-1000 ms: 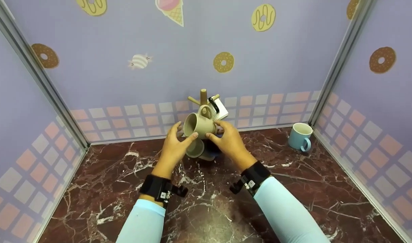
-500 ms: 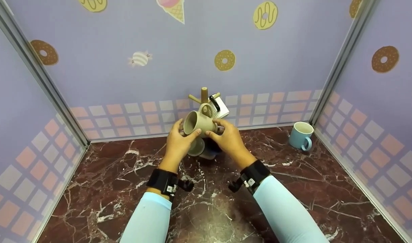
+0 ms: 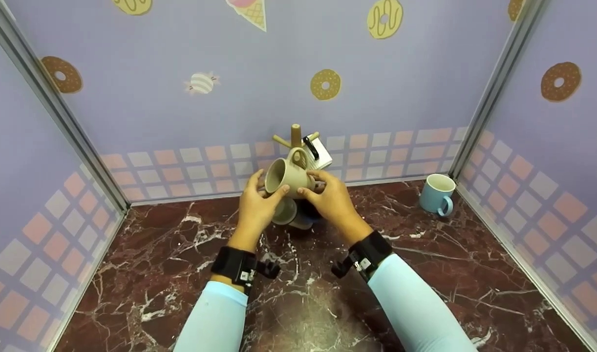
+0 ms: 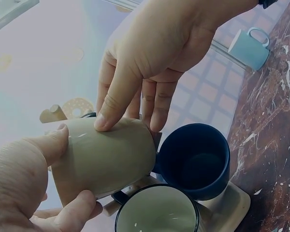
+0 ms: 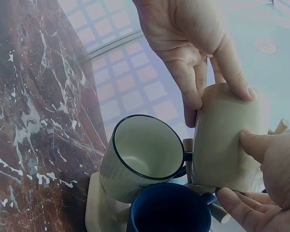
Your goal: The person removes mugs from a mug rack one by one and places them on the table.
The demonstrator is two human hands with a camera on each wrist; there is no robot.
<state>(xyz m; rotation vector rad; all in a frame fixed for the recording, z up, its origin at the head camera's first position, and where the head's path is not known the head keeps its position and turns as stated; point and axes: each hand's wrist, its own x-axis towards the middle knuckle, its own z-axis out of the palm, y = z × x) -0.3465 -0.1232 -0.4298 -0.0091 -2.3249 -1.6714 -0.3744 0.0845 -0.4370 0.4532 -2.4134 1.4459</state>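
Observation:
A beige mug [image 3: 294, 178] is tilted on its side in front of the wooden mug tree [image 3: 295, 134], its mouth facing left and its handle upward by the post. My left hand [image 3: 256, 208] grips it near the rim, with the thumb along the front. Toward the base, my right hand [image 3: 333, 199] holds the other end between thumb and fingers. Below it on the tree are a dark blue mug [image 4: 195, 162] and a pale mug with a dark rim [image 5: 147, 147]. The white mug with a black handle [image 3: 323, 155] is behind, at the post's right.
A light blue mug [image 3: 436, 196] stands upright on the marbled tabletop [image 3: 298, 303] near the right corner. The patterned back wall [image 3: 205, 122] rises right behind the tree, and side panels close in left and right.
Both hands keep hold of the beige mug, which stays almost in place by the post. My left wrist has shifted slightly rightward since a second ago.

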